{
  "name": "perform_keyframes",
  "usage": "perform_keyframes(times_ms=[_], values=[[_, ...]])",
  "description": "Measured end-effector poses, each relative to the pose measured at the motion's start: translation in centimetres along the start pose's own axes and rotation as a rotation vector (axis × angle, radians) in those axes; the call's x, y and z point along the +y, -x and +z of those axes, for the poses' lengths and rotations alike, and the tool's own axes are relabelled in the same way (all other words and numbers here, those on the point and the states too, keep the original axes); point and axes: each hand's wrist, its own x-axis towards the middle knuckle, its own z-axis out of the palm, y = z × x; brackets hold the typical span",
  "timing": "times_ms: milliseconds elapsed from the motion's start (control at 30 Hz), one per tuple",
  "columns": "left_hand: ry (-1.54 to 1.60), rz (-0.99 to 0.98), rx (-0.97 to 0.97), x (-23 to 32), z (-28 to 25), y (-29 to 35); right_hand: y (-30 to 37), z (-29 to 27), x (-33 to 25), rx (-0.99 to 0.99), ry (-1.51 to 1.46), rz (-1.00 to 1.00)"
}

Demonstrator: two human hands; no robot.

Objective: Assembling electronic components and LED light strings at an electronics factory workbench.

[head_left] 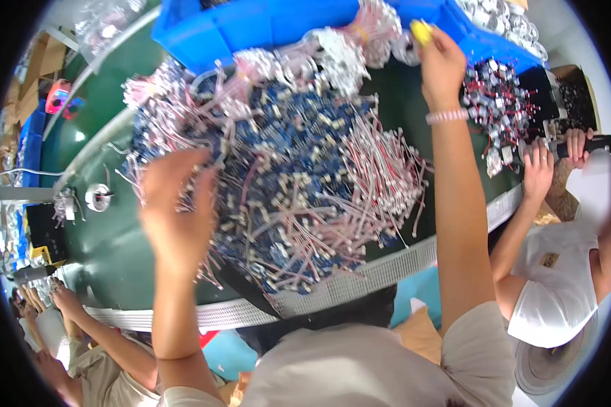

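Observation:
My right hand (445, 68) reaches far out at the upper right, its fingers pinched on a small yellow object (421, 32) whose kind I cannot make out. It is close to the rim of a blue bin and a white coil (406, 49). My left hand (176, 203), blurred by motion, hovers over the left side of the heap. Its thumb and fingers are bent and apart, with nothing visible between them. Under and between my arms lies a wide heap of small blue circuit boards (285, 129). Bundles of red and white wires (387, 169) with white connectors lie on it.
Blue bins (278, 30) line the table's far side, one with white coils (516, 34). At right lies another pile of wired parts (499, 98). A single white coil (98, 197) sits on the green table (108, 251). Co-workers sit at left (108, 346) and right (557, 278).

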Motion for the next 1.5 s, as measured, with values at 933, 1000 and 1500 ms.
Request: perform_keyframes(times_ms=[933,1000,1500], values=[[1.163,-0.706,-0.251,3.9,3.0,6.1,21.5,3.6,-12.4,-0.705,0.221,-0.111],[1.160,-0.705,-0.280,3.9,2.6,6.6,22.0,3.1,-12.4,-0.730,0.166,-0.027],[0.572,-0.249,-0.138,5.3,3.4,7.0,22.3,3.1,-13.4,-0.672,0.373,-0.205]])
